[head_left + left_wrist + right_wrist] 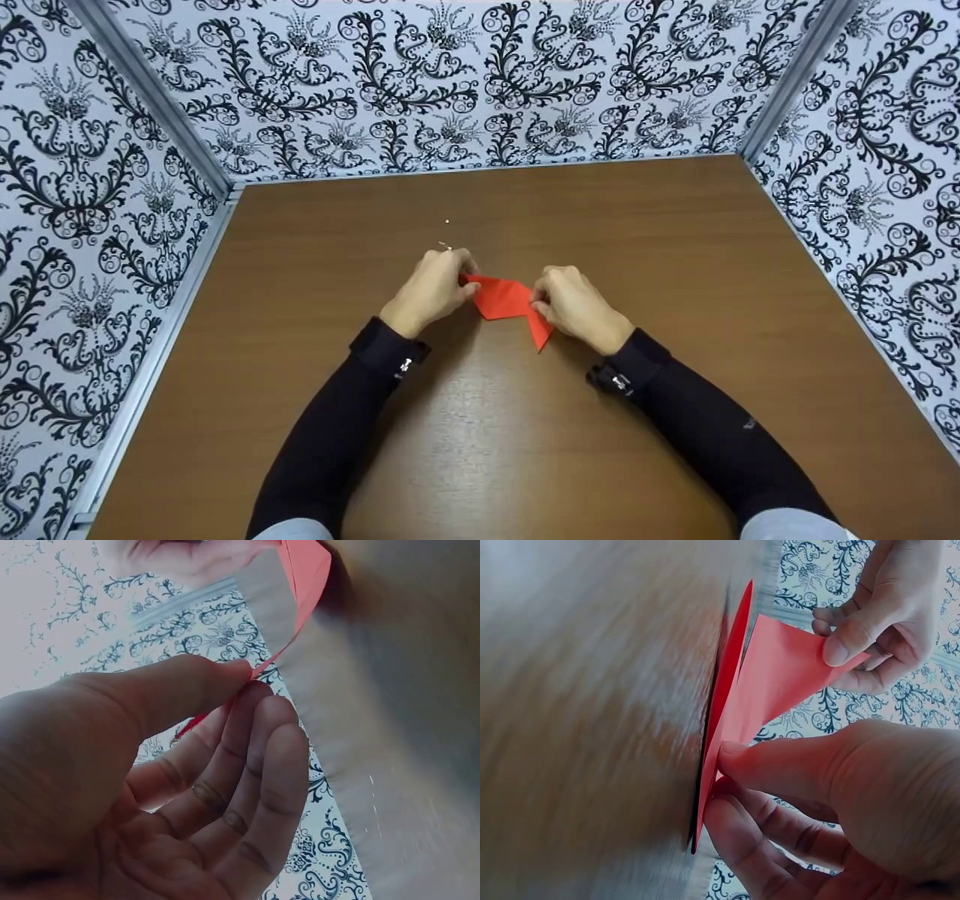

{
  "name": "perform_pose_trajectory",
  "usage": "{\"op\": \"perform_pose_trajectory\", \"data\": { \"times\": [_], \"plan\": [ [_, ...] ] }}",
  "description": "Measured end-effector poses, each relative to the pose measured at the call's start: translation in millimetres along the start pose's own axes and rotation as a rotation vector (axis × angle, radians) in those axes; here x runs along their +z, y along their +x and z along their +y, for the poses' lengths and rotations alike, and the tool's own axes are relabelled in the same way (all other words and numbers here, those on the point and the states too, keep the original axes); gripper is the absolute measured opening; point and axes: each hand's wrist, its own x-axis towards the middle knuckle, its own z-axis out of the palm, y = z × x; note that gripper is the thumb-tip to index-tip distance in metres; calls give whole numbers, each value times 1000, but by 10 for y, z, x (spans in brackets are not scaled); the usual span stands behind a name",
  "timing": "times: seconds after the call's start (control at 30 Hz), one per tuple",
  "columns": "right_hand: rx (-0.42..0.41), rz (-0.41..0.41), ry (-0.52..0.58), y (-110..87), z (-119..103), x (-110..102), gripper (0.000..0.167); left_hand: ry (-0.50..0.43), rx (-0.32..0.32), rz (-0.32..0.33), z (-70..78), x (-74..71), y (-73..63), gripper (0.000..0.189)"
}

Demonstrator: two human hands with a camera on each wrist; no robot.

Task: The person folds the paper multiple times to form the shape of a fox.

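A piece of folded red paper [501,298] spans the gap between both hands, just over the wooden table. My left hand [435,289] pinches its left end between thumb and fingers; the left wrist view shows the paper [306,574] edge-on, running up from that pinch. On the other end, my right hand [576,306] pinches the paper near a bend, where a pointed flap hangs toward the front. From the right wrist, the paper [769,675] shows a narrow folded part along the table and a wider part reaching to the left hand.
The brown wooden table [465,435] stretches around the hands. Patterned black-and-white wall panels [450,82] with metal edging enclose its back and sides. Tiny white specks [447,221] lie beyond the left hand. Dark bands are on both wrists.
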Motion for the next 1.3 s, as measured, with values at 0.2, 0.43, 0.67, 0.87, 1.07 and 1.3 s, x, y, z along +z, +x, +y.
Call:
{"op": "perform_pose_trajectory", "data": {
  "times": [0.2, 0.43, 0.67, 0.87, 1.07, 1.3],
  "plan": [
    [4, 4, -3, 7, -6, -2, 10, -3, 49, 9, 71, 41, -48, 5],
    [-13, 12, 10, -2, 13, 21, 11, 12, 117, -1, 177, 140, -126, 4],
    [-13, 8, 11, -10, 21, 26, 11, 11, 150, -36, 278, 251, -180, 7],
    [-7, 4, -3, -4, 16, 16, 11, -5, 210, -60, 332, 344, -204, 7],
    [4, -2, -10, 0, 13, 6, 10, -10, 275, -56, 333, 424, -212, 13],
    [10, -8, -7, 5, 10, 1, 12, -17, 317, -49, 333, 492, -214, 13]
  ]
}}
